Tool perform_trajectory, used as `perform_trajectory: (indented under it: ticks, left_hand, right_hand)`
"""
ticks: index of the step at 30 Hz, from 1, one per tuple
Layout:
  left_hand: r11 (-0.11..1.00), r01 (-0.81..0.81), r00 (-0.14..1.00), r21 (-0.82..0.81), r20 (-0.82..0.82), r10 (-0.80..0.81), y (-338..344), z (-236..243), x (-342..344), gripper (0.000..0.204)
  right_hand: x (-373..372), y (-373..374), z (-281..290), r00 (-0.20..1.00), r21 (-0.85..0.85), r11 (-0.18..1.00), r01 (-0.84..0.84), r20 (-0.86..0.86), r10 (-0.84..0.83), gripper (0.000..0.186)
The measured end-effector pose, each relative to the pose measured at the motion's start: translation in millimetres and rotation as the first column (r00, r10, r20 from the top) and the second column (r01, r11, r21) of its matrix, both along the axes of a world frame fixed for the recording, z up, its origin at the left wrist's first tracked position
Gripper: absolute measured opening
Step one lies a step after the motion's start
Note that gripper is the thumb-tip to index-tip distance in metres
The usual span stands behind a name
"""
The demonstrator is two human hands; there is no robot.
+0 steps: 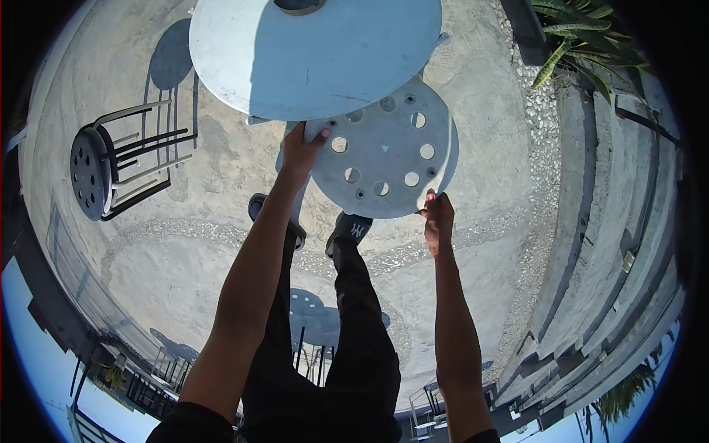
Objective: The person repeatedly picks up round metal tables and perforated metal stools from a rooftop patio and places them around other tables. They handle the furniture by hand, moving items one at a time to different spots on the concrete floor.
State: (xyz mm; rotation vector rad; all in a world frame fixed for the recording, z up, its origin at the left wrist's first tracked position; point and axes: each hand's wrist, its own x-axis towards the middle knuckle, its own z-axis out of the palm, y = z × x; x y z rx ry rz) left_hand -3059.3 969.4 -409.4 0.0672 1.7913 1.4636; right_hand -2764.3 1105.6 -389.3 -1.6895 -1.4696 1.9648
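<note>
Between my hands is a round grey stool (385,164), its seat pierced by a ring of holes. My left hand (298,153) is closed on the seat's left edge, thumb on top, just under the table rim. At the near right edge, my right hand (439,220) grips the seat with its thumb on top and the other fingers curled. Beyond the stool stands a round pale table (347,63), which overlaps the seat's far part. The stool's legs are mostly hidden beneath the seat.
A black stool (91,173) with metal legs lies on its side at the left. Concrete steps (591,221) rise along the right, beside a pebble strip (543,214). A leafy plant (587,40) grows at the far right. My feet are on the concrete floor (185,277).
</note>
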Motion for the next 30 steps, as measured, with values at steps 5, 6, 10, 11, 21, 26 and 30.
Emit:
perform_trajectory:
  ticks: [5, 6, 10, 11, 21, 26, 30]
  left_hand:
    - [0.985, 0.146, 0.975, -0.090, -0.157, -0.159, 4, 12, -20, 0.045]
    - [0.982, 0.144, 0.967, -0.120, -0.191, -0.166, 6, 16, -19, 0.046]
    - [0.999, 0.042, 0.982, -0.034, -0.184, -0.048, -11, 10, 8, 0.051]
    - [0.999, -0.012, 0.988, 0.039, -0.154, 0.018, -21, -2, 10, 0.052]
    - [0.623, 0.640, 0.749, -0.450, 0.184, -0.636, -282, 49, 25, 0.043]
    - [0.819, 0.180, 0.976, -0.545, -0.005, -0.218, -459, 68, -44, 0.036]
    - [0.729, -0.283, 0.941, -0.623, -0.327, 0.087, -554, 101, -140, 0.033]
  right_hand:
    - [-32, 8, 1, 0.989, -0.032, 0.994, 0.101, -0.107, -0.104, 0.027]
    - [-34, 11, 3, 0.995, 0.009, 0.998, 0.069, -0.068, -0.068, 0.026]
    - [-28, 6, 12, 0.987, 0.046, 0.995, -0.083, 0.143, 0.076, 0.034]
    - [-33, 4, 15, 0.976, 0.044, 0.992, -0.122, 0.185, 0.112, 0.037]
    - [-67, -86, 44, 0.787, -0.180, 0.939, -0.294, 0.512, 0.345, 0.029]
    - [-200, -194, 76, 0.708, -0.155, 0.738, -0.657, 0.211, 0.674, 0.025]
    - [-338, -277, 104, 0.723, -0.142, 0.710, -0.690, -0.097, 0.684, 0.022]
